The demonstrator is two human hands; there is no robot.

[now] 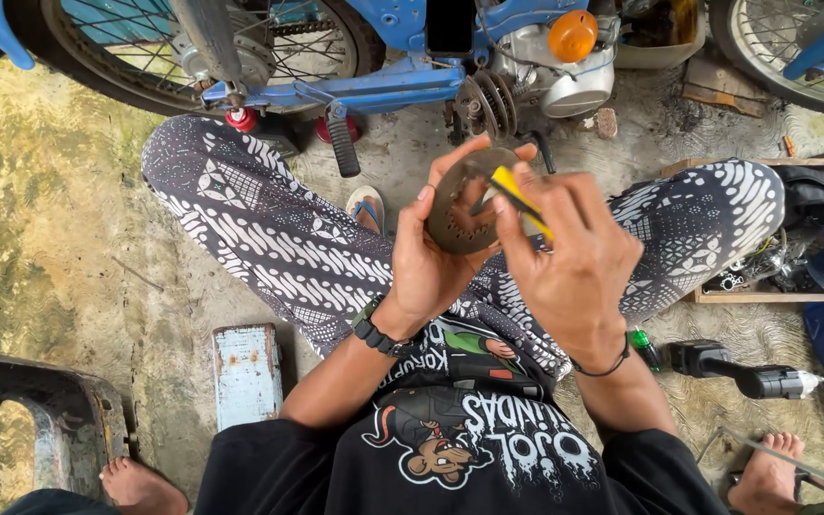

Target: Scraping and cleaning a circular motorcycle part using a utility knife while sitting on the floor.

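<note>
My left hand [429, 256] grips a round, rusty metal disc [458, 221] with small holes, held upright between my knees. My right hand [565, 250] holds a yellow-and-black tool [519, 197] and presses its tip against the disc's upper right edge. Both hands are raised in front of my chest, over my patterned trousers [269, 238]. The tool's lower part is hidden behind my right fingers.
A blue motorbike [383, 86] stands just ahead, its engine and clutch parts [488, 100] exposed. A small blue wooden stool [246, 374] is at lower left. A black power tool [746, 374] lies at right, beside a tray of parts [765, 277]. Another person's bare feet [765, 472] show at the bottom.
</note>
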